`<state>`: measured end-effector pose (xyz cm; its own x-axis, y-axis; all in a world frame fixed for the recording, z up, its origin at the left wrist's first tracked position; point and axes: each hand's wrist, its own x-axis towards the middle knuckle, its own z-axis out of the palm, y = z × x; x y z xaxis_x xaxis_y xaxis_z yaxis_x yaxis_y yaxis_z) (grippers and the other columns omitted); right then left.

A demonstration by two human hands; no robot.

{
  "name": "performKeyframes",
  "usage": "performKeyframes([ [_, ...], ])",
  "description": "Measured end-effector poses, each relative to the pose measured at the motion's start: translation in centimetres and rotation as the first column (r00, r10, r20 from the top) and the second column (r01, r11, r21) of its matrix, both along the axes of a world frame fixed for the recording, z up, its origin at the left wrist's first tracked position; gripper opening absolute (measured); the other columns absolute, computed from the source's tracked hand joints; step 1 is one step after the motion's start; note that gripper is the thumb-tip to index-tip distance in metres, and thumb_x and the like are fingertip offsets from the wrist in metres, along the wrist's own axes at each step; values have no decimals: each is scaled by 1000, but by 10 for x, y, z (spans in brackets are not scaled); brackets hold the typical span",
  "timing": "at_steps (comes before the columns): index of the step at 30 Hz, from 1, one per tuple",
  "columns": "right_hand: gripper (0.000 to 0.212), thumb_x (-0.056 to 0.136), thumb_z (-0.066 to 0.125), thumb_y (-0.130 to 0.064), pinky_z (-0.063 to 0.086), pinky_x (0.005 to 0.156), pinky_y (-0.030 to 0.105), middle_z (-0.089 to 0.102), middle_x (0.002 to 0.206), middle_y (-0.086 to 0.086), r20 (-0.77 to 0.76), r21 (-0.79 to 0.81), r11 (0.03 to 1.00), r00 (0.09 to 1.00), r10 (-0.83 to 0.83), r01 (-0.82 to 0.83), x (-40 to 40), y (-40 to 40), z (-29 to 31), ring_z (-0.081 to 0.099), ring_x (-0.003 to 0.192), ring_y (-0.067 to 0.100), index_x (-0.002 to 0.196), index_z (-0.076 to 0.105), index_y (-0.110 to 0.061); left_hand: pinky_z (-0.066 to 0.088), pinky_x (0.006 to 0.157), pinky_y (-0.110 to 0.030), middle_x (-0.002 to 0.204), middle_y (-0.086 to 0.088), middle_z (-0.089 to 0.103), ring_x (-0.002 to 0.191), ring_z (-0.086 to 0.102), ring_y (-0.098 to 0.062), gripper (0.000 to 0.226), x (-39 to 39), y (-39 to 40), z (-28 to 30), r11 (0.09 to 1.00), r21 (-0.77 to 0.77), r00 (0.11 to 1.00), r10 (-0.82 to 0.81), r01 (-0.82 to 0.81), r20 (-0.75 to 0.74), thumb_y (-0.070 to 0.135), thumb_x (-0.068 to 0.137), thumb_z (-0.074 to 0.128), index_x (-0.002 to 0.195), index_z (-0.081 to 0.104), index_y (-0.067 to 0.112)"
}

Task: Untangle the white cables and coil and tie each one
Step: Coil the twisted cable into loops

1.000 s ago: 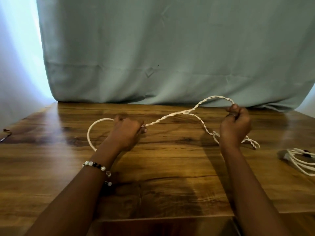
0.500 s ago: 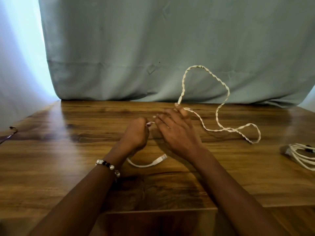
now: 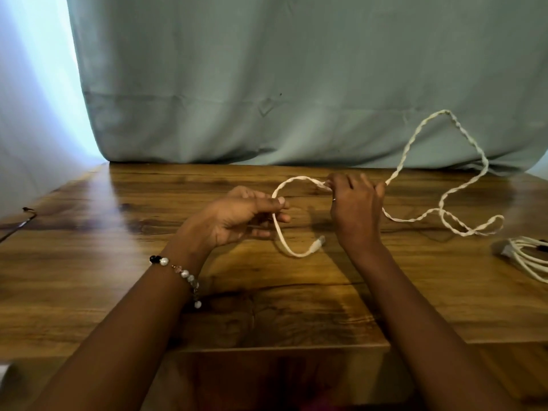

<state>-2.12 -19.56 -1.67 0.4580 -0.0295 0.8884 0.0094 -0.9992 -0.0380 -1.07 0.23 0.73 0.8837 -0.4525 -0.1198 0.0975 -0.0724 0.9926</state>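
Observation:
A long white braided cable [image 3: 462, 185] runs over the wooden table [image 3: 118, 262]. My left hand [image 3: 240, 216] pinches it between thumb and fingers near one end. That end hangs down in a short curve, and its plug [image 3: 318, 243] lies just above the table. My right hand [image 3: 357, 207] grips the cable a hand's width further along, so a small arch stands between my hands. Beyond my right hand the cable rises in a tall loop in front of the curtain and drops in bends to the table at the right.
A second white cable [image 3: 526, 258], bundled, lies at the table's right edge. A grey-green curtain [image 3: 296, 84] hangs along the back of the table. A thin dark cord [image 3: 20, 222] lies at the far left edge.
My right hand has closed on the cable and moved right, away from my left hand. The tall loop has swung to the right with it.

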Motion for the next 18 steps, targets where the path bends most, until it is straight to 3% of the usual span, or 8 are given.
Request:
performKeyframes([
  [3,10,80,61,-2,41,69,41,67,76,16,30,119,993,1000,-4,1,2,-3,-1,62,74,35,86,69,-5,52,91,-35,109,-17,71,95,67,-23,38,-3,-1,-3,981,-28,981,-192,193,38,12,74,68,112,68,4],
  [5,10,81,61,1,41,69,43,66,77,19,29,203,979,999,32,-37,0,-3,-1,62,76,37,87,68,-4,49,98,-37,114,-14,70,107,65,-26,36,-4,-3,-6,963,31,957,-269,267,107,4,76,69,112,68,8],
  [9,12,88,56,-4,42,70,44,66,83,21,33,293,947,992,124,-128,2,-5,-1,60,82,40,90,67,-2,50,96,-35,117,-3,69,113,62,-15,34,-1,-10,-15,958,185,922,-266,220,280,-9,85,61,110,68,13],
  [15,14,92,52,-4,45,73,45,66,87,22,90,413,887,979,183,-204,4,-9,-2,60,85,41,94,66,1,54,89,-39,119,-6,68,116,61,-13,51,8,-8,-20,926,303,869,-331,224,369,-18,85,55,123,57,15],
  [18,14,93,52,-4,43,71,42,66,87,23,93,460,866,981,170,-194,2,-10,0,60,85,40,95,65,2,53,94,-39,115,-5,69,113,62,-12,37,8,-10,-21,917,369,816,-326,151,477,-11,88,54,116,62,11],
])
